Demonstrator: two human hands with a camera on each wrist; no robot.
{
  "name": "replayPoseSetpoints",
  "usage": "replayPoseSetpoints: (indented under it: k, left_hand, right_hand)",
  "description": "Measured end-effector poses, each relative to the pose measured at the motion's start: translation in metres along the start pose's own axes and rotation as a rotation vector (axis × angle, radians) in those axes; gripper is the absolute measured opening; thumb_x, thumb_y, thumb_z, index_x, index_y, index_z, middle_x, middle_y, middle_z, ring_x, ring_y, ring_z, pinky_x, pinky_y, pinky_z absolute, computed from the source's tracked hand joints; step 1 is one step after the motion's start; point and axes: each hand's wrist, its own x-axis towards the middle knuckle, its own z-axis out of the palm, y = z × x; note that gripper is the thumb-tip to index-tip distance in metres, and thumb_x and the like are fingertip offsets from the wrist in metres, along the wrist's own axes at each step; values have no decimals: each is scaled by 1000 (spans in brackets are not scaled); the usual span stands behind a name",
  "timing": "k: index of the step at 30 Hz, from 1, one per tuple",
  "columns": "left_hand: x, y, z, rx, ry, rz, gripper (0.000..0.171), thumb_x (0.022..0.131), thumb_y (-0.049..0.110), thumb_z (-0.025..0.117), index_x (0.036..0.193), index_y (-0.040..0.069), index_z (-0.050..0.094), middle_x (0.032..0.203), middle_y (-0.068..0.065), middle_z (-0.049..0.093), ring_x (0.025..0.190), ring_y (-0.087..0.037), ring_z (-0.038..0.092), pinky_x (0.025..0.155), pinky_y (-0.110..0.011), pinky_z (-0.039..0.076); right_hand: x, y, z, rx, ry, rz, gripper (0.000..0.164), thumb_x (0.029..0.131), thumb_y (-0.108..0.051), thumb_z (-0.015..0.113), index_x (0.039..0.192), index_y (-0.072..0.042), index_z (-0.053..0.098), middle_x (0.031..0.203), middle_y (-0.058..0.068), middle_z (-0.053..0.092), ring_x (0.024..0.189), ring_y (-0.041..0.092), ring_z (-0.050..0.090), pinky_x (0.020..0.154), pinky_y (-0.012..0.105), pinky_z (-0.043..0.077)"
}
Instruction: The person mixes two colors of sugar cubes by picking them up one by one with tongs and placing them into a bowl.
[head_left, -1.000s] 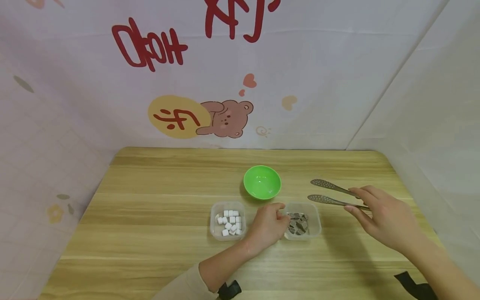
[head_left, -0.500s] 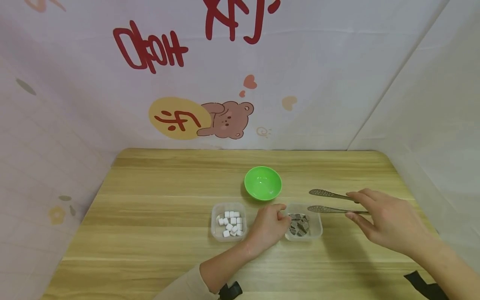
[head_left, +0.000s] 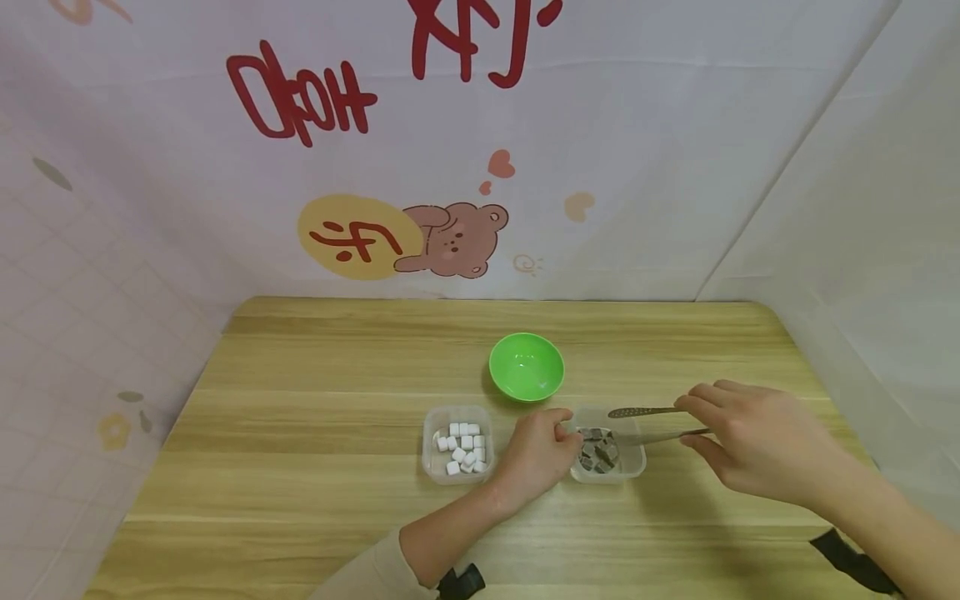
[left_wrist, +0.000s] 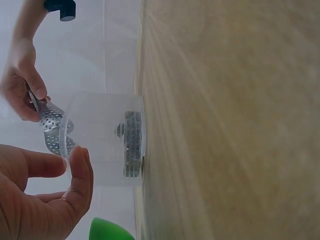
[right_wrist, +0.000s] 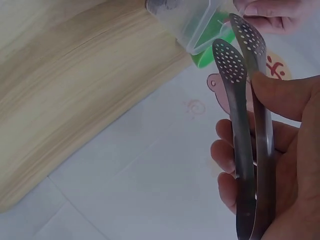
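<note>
My left hand (head_left: 536, 454) pinches the rim of a clear plastic container (left_wrist: 102, 137) between thumb and fingers. Dark grey-brown pieces (head_left: 597, 450) lie on the bottom of that container. My right hand (head_left: 757, 437) grips metal tongs (right_wrist: 245, 125) with perforated oval tips, thumb on one arm and fingers on the other. In the head view the tongs' tips overlap the container's right side, a gap between them. The left wrist view has those tips at the container's open mouth, above the pieces. Nothing shows between the tips.
A second clear container (head_left: 427, 446) with several white cubes (head_left: 467, 442) stands left of my left hand. Behind the two containers is a green bowl (head_left: 527, 367). The wooden table (head_left: 315, 400) ends at a white printed backdrop (head_left: 637, 150).
My right hand has brought the tongs down and toward the container of dark pieces, and their arms have drawn closer together. The left hand stays at the rim.
</note>
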Motion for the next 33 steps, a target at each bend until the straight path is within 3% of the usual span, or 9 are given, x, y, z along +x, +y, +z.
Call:
replayPoseSetpoints:
  k: [3, 5, 8, 10, 11, 15, 21, 33]
  left_hand:
    - [-1, 1, 0, -14, -3, -8, 45, 96, 5, 62, 138, -13, 59, 71, 5, 58, 48, -3, 42, 44, -18, 33]
    - [-1, 0, 0, -19, -2, -12, 46, 96, 5, 61, 138, -13, 59, 70, 5, 57, 47, -4, 41, 43, -18, 31]
    - [-2, -1, 0, -22, -4, -15, 47, 96, 5, 61, 139, -13, 58, 66, 6, 55, 45, -4, 39, 41, -18, 30]
    - [-2, -1, 1, -25, -8, -14, 47, 96, 5, 61, 139, -13, 58, 64, 6, 53, 45, -4, 39, 42, -18, 30]
    - [-3, -1, 1, -29, -11, -14, 47, 96, 5, 60, 139, -12, 58, 63, 7, 52, 45, -4, 38, 42, -18, 29]
    - [-3, 1, 0, -36, -20, -9, 47, 97, 5, 59, 140, -13, 57, 60, 7, 48, 44, -4, 36, 42, -18, 28]
    - [-1, 2, -2, -26, -14, -5, 47, 97, 5, 59, 139, -13, 57, 61, 8, 49, 44, -3, 36, 42, -19, 28]
    - [-2, 1, 0, -33, -31, -28, 48, 98, 7, 58, 142, -11, 56, 58, 9, 45, 43, -4, 32, 41, -18, 27]
  right_hand:
    - [5, -1, 0, -10, -43, -27, 64, 111, -48, 26, 97, -7, 73, 85, -3, 66, 66, 12, 58, 51, 31, 50]
    - [9, -2, 1, -13, -77, -43, 46, 107, -42, 43, 95, -8, 72, 84, -3, 64, 67, 12, 57, 52, 31, 51]
    - [15, -4, 2, -13, -116, -67, 19, 88, -29, 70, 88, -10, 67, 77, -8, 55, 64, 9, 48, 52, 27, 47]
    - [17, -5, 3, -17, -137, -78, 23, 71, -21, 80, 83, -13, 62, 73, -11, 45, 62, 7, 40, 51, 25, 42]
    - [18, -6, 4, -19, -144, -83, 27, 68, -19, 82, 80, -13, 59, 71, -12, 42, 61, 6, 37, 50, 24, 40]
    - [22, -8, 6, -44, -192, -85, 35, 67, -18, 86, 74, -16, 52, 68, -12, 32, 59, 7, 28, 50, 23, 34]
    - [31, -12, 8, -60, -272, -77, 36, 68, -20, 89, 71, -15, 54, 66, -10, 36, 57, 9, 33, 48, 25, 37]
    - [38, -20, 9, -91, -316, -110, 40, 65, -14, 91, 63, -14, 51, 62, -7, 35, 53, 11, 34, 47, 25, 36]
